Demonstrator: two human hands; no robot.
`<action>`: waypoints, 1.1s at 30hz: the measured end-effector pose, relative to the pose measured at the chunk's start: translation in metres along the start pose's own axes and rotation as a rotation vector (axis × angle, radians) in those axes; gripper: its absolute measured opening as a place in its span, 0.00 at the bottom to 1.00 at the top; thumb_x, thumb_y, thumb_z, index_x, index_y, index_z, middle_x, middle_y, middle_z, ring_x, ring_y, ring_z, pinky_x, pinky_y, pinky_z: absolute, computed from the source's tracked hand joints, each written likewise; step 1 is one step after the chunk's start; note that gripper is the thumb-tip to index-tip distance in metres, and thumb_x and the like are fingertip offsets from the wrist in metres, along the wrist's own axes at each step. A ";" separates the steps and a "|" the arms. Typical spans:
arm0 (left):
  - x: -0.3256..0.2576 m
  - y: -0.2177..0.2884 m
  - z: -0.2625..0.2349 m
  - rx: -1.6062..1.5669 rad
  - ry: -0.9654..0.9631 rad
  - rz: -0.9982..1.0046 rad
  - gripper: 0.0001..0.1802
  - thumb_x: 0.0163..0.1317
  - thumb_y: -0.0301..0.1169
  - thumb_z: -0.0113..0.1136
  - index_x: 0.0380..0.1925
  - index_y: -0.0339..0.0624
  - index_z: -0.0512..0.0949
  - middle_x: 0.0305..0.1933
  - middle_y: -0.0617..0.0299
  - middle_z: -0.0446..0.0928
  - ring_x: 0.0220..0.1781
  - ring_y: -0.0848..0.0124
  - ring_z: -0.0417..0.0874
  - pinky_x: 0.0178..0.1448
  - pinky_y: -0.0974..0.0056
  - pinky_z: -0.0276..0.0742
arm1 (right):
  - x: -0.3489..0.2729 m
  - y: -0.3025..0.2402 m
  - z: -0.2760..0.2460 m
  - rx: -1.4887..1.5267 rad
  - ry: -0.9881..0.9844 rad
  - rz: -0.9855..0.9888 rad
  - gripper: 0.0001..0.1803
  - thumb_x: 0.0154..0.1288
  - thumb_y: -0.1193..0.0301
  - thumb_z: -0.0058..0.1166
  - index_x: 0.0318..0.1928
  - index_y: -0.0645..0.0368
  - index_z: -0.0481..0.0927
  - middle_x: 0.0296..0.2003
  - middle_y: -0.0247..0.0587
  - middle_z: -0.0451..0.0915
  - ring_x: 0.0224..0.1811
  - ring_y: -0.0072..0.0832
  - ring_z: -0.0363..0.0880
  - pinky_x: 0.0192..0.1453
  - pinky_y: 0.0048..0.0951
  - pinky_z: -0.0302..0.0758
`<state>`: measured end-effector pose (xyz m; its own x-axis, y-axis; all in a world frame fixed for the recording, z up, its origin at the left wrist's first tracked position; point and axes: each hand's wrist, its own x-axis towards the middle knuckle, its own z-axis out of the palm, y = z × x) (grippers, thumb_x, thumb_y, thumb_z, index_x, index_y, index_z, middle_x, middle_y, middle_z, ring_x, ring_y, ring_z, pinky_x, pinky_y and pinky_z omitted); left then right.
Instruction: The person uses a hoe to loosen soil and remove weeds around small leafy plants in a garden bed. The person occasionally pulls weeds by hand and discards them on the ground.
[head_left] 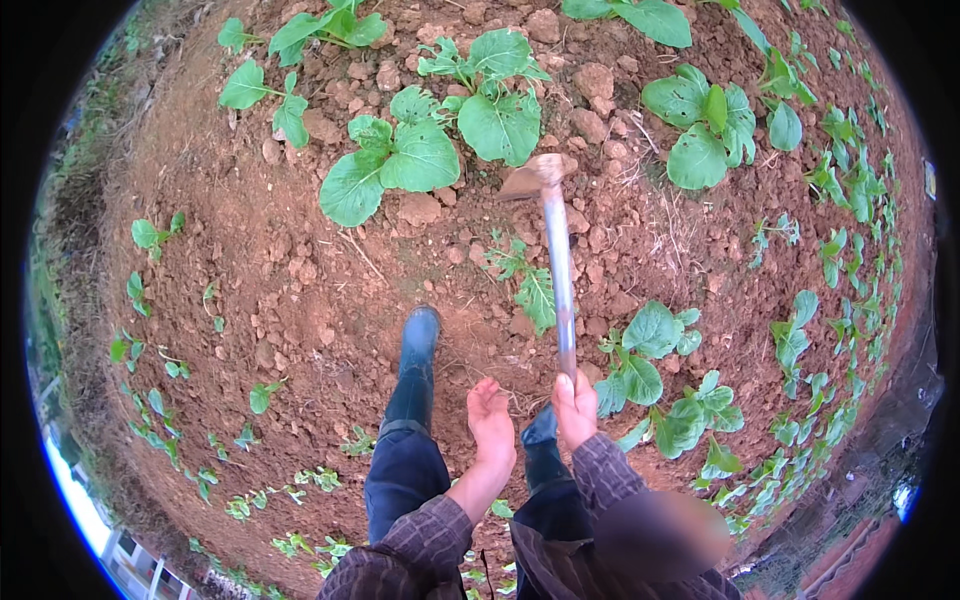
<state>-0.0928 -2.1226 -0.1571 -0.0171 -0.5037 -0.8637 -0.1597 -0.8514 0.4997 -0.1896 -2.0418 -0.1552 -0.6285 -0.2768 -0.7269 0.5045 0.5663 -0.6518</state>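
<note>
My right hand (576,410) is closed round the lower end of a hoe's pale, worn handle (560,270). The handle points away from me, and the soil-coated hoe head (538,177) is at its far end, beside a big leafy plant (500,120). To the left of the handle, my left hand (490,415) is apart from it, palm partly turned up, fingers loosely curled and holding nothing. A small jagged-leaved plant (530,285) grows just left of the handle. Right of it stands a broad-leaved plant (650,350), close to my right hand.
Lumpy red-brown soil (270,260) spreads all around, with leafy green plants in it. One boot (418,345) stands on the soil ahead of the other boot (541,430). More plants crowd the right side (860,180). Dry grass (75,230) edges the far left.
</note>
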 end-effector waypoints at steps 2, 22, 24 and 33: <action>0.001 0.001 -0.002 -0.009 0.017 -0.033 0.17 0.65 0.21 0.49 0.55 0.38 0.68 0.54 0.58 0.71 0.60 0.68 0.71 0.65 0.65 0.66 | -0.012 -0.033 -0.016 -0.518 -0.085 -0.293 0.16 0.70 0.59 0.54 0.37 0.59 0.72 0.21 0.39 0.77 0.23 0.34 0.79 0.27 0.32 0.73; -0.009 -0.043 -0.008 -0.100 0.016 -0.160 0.17 0.65 0.21 0.51 0.54 0.35 0.67 0.55 0.58 0.71 0.57 0.70 0.71 0.65 0.67 0.65 | 0.106 -0.184 0.015 -1.430 -0.652 -0.869 0.20 0.69 0.50 0.49 0.38 0.55 0.72 0.20 0.42 0.77 0.23 0.42 0.80 0.27 0.43 0.76; -0.007 -0.051 -0.008 -0.087 0.027 -0.156 0.17 0.66 0.21 0.51 0.55 0.35 0.68 0.54 0.58 0.71 0.57 0.70 0.71 0.64 0.67 0.65 | 0.093 -0.187 0.039 -1.303 -0.733 -1.073 0.20 0.67 0.50 0.52 0.33 0.54 0.69 0.20 0.37 0.74 0.20 0.39 0.78 0.23 0.40 0.75; -0.008 -0.064 -0.011 -0.083 0.044 -0.206 0.17 0.66 0.20 0.50 0.55 0.35 0.68 0.56 0.57 0.71 0.58 0.68 0.72 0.65 0.66 0.66 | 0.144 -0.186 -0.016 -1.575 -0.452 -0.876 0.20 0.68 0.49 0.50 0.37 0.55 0.73 0.16 0.38 0.74 0.17 0.38 0.77 0.23 0.40 0.76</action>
<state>-0.0712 -2.0659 -0.1817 0.0506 -0.3223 -0.9453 -0.0735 -0.9451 0.3183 -0.3836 -2.1742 -0.1355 -0.0543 -0.8621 -0.5038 -0.9492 0.2012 -0.2419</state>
